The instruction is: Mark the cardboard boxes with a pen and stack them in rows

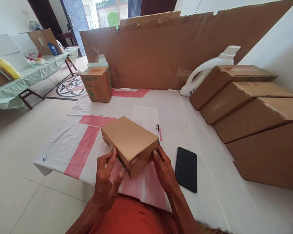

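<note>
A small brown cardboard box [130,136] sits tilted above the cloth-covered table in front of me, its flat top facing up. Along its left side the flap edge stands slightly apart, and a slot shows on the front face. My right hand [164,167] grips the box at its right corner, thumb on the near face and fingers behind. My left hand [107,178] is at the box's left edge; its index fingertip touches the edge while the thumb stands apart near the front corner. A black phone [186,169] lies right of my right hand. Behind the box is a pen [157,130].
Stacked cardboard boxes [249,117] line the right side, beside a white jug [205,70]. At the back left stands a printed carton [97,85] before a bottle [102,58]. A large cardboard panel [146,55] closes off the far edge. Another table [48,66] stands left.
</note>
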Action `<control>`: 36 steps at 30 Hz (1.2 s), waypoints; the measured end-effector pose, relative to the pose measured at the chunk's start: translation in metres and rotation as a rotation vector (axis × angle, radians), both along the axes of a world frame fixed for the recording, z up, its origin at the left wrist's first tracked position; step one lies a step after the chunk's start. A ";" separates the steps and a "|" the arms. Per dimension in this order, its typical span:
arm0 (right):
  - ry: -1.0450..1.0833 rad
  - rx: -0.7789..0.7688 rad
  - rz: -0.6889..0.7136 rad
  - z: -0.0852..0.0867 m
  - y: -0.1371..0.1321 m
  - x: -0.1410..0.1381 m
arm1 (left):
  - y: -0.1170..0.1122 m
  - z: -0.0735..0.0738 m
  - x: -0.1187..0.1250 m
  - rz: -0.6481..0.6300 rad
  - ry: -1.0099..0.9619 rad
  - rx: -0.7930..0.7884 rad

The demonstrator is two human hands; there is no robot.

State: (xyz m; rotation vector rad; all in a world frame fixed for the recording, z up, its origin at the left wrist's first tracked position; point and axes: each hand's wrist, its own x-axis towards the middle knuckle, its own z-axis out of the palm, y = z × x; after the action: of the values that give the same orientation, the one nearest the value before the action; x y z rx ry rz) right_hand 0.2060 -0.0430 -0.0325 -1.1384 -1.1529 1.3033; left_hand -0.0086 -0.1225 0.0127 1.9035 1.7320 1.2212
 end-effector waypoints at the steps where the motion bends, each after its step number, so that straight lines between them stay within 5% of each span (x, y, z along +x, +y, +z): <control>1: 0.022 -0.021 -0.004 -0.005 0.002 0.003 | -0.001 -0.004 0.003 -0.036 0.073 0.042; 6: -0.093 0.004 -0.073 -0.015 0.008 0.017 | 0.004 -0.029 0.009 -0.167 0.179 0.079; 13: -0.093 -0.040 -0.066 -0.026 0.001 0.021 | 0.055 -0.057 -0.029 0.206 -0.213 -0.012; 18: -0.160 -0.041 -0.052 -0.029 0.002 0.021 | 0.098 -0.057 -0.046 0.022 -0.296 -0.202; 22: -0.216 -0.038 -0.089 -0.001 0.004 0.033 | 0.102 -0.038 -0.045 -0.017 -0.295 -0.283; 27: -0.336 0.057 -0.230 0.052 0.000 0.043 | 0.074 -0.013 -0.034 0.003 -0.327 -0.363; 31: -0.342 0.100 -0.285 0.075 -0.014 0.035 | 0.058 -0.015 -0.023 -0.029 -0.381 -0.455; 36: -0.408 0.084 -0.230 0.088 -0.045 0.023 | 0.067 -0.024 -0.027 -0.033 -0.408 -0.494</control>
State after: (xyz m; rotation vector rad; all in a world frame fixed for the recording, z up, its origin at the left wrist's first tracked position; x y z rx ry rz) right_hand 0.2291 -0.0879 0.0558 -1.4688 -1.3086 0.8601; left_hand -0.0358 -0.0553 -0.0109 1.2904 1.5843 0.9662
